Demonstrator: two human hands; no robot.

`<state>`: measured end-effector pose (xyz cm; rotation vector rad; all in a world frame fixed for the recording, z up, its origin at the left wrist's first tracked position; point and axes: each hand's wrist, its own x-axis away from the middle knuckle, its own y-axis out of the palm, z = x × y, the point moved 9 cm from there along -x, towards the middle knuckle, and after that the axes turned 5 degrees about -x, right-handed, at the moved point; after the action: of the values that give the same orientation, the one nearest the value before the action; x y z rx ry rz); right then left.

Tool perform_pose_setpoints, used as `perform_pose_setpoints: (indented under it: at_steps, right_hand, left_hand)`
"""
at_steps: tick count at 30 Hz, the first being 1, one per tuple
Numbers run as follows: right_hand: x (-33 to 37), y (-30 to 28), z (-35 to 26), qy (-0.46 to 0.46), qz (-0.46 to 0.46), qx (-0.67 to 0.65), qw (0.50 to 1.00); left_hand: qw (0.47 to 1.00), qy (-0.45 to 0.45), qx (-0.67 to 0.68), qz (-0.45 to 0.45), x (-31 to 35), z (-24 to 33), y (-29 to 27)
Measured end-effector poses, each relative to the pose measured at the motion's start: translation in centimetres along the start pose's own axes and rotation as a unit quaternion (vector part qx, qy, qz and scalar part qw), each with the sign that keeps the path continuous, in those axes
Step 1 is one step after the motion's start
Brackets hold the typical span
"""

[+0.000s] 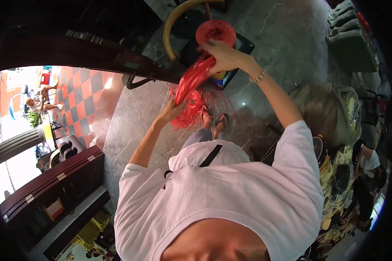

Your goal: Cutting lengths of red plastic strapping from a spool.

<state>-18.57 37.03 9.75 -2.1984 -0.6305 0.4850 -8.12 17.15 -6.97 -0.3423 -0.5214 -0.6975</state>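
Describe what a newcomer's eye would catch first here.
Probably the glossy red bundle stretching diagonally between the left hand and right hand. Below, tangled red strands spread near sandaled feet. Farther out, a round red object sits on a black seat.

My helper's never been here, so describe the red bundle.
Beyond the white shirt are the left hand and right hand. The red bundle stretches between them, gathered and held up, unlike the loose red tangle on the floor.

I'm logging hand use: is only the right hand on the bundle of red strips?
No: the left hand is closed around the lower end of the red bundle, with the right hand at its upper end.
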Motion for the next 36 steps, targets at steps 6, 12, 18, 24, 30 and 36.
perform_pose_setpoints:
  at_steps: [6, 12, 18, 24, 30, 36]
  right_hand:
    - [9.2, 1.0, 1.2, 0.101, 0.494, -0.301, 0.809]
    - [8.8, 15.6, -6.7, 0.026, 0.161, -0.271, 0.949]
    - [9.8, 26.2, -9.6, 0.043, -0.198, -0.383, 0.901]
    - [7.8, 30.6, -10.8, -0.002, -0.317, -0.273, 0.908]
    - [0.4, 23.5, -8.5, -0.089, -0.097, -0.239, 0.962]
    - [-4.9, 14.2, -9.1, -0.149, -0.041, -0.233, 0.960]
  left_hand:
    - [0.924, 0.136, 0.299, 0.197, 2.4, 0.8, 0.0]
    - [0.832, 0.135, 0.430, 0.323, 5.7, -0.3, 3.8]
    - [0.717, 0.067, 0.564, 0.404, 12.4, -5.6, 2.0]
    - [0.564, 0.045, 0.715, 0.410, 15.8, -9.1, 1.1]
    - [0.541, 0.258, 0.718, 0.354, 18.0, -0.7, -7.3]
    - [0.613, 0.385, 0.618, 0.305, 20.1, 12.0, -9.6]
